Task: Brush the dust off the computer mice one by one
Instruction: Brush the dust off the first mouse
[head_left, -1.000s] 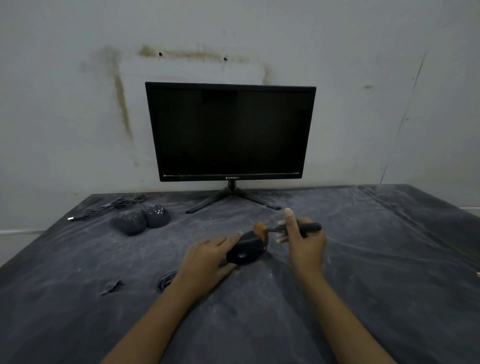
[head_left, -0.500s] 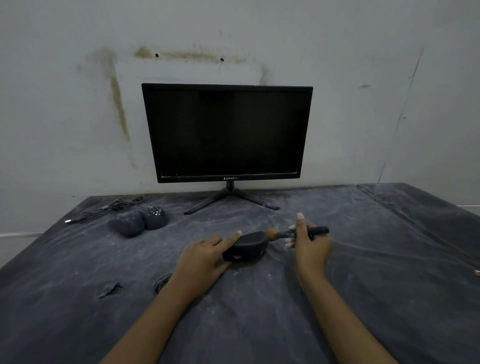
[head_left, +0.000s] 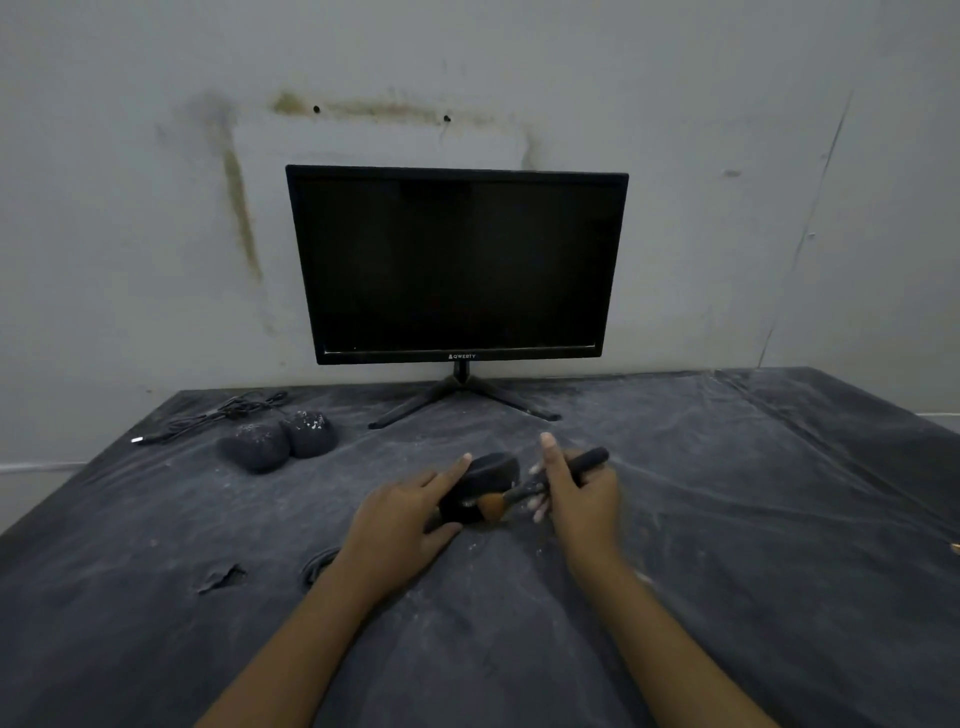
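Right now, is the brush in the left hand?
No, the right hand grips the brush, while the left hand holds the mouse.

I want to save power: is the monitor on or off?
It looks off: the monitor shows a plain black screen, with no picture or glow. Standby cannot be ruled out.

a dusty dark table (head_left: 727, 519) carries a monitor (head_left: 457, 265), cables (head_left: 218, 415) and mice (head_left: 254, 451).
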